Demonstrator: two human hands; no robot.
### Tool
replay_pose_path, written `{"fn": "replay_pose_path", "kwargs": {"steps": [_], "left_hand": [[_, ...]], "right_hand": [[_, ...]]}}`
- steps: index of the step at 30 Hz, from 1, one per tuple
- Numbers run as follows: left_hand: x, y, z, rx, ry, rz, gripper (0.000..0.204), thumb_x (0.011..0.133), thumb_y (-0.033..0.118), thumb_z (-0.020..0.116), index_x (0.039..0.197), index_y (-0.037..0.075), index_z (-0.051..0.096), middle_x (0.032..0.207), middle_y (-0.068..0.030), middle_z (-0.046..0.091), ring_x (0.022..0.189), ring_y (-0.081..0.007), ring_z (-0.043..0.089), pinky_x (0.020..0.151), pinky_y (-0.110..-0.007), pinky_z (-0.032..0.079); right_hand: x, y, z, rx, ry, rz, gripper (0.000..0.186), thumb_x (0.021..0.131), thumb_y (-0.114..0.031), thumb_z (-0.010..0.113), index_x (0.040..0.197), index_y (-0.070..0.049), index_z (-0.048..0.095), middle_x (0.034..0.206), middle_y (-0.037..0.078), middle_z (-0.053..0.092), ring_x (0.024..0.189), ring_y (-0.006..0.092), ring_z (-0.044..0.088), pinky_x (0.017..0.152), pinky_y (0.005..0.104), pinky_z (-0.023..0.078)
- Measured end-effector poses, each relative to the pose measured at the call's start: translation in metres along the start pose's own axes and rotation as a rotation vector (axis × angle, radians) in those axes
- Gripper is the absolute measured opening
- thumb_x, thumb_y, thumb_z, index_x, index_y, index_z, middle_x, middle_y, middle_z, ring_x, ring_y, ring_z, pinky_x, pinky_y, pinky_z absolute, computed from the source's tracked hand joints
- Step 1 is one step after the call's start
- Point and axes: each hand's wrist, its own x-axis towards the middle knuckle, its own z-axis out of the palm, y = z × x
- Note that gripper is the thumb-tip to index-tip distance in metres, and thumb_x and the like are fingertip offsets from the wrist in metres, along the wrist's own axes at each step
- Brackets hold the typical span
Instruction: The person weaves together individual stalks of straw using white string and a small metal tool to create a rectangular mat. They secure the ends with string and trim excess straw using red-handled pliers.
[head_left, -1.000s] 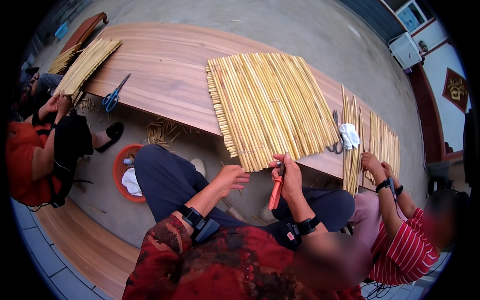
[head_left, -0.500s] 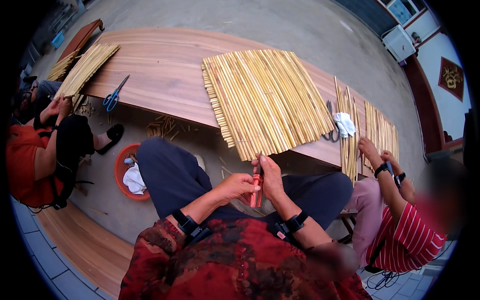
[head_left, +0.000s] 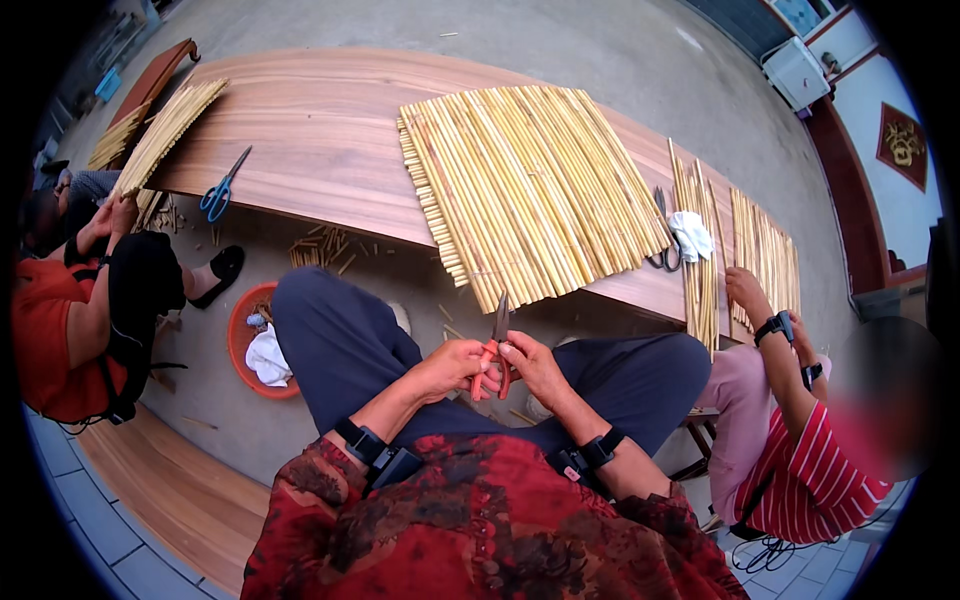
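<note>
Above my lap, both hands grip a pair of red-handled pliers (head_left: 501,322) whose dark, tapered jaws point away from me. Fingers of my left hand (head_left: 452,369) are closed on the left handle. My right hand (head_left: 535,368) is closed around the other handle, its thumb near the pivot. Just beyond the tips lies a large mat of yellow reed stalks (head_left: 530,190), laid side by side, its near corner overhanging the table edge. The tool's tips come close to that corner; whether they touch it I cannot tell.
The mat rests on a long wooden table (head_left: 320,100). Blue-handled scissors (head_left: 222,190), dark scissors (head_left: 664,240) and a white cloth (head_left: 690,236) lie there. An orange basin (head_left: 240,345) stands on the floor. People work on stalks at left (head_left: 60,320) and right (head_left: 800,430).
The pliers have turned from upright and closed together to handles spread between my hands. Both hands have shifted slightly left. The person at right has moved a hand along the stalks.
</note>
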Motion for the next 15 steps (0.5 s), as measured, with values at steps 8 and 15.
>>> {"fn": "replay_pose_path", "kwargs": {"steps": [8, 15], "left_hand": [[0.009, -0.001, -0.010, -0.046, 0.067, 0.015, 0.027, 0.089, 0.014, 0.046, 0.109, -0.004, 0.046, 0.091, -0.0155, 0.056, 0.079, -0.0244, 0.060, 0.072, -0.037, 0.053], [0.026, -0.003, -0.020, -0.119, 0.082, 0.044, 0.025, 0.089, 0.010, 0.043, 0.109, -0.003, 0.046, 0.097, -0.0160, 0.055, 0.082, -0.0231, 0.060, 0.072, -0.036, 0.053]], "right_hand": [[0.017, 0.009, 0.000, -0.114, 0.225, 0.015, 0.033, 0.088, -0.018, 0.049, 0.115, -0.001, 0.046, 0.084, 0.008, 0.052, 0.061, 0.0134, 0.056, 0.052, 0.0267, 0.048], [0.020, 0.008, 0.014, -0.573, 0.425, -0.268, 0.044, 0.079, -0.012, 0.059, 0.118, -0.002, 0.043, 0.102, 0.015, 0.051, 0.081, 0.0226, 0.054, 0.074, 0.0300, 0.045]]}}
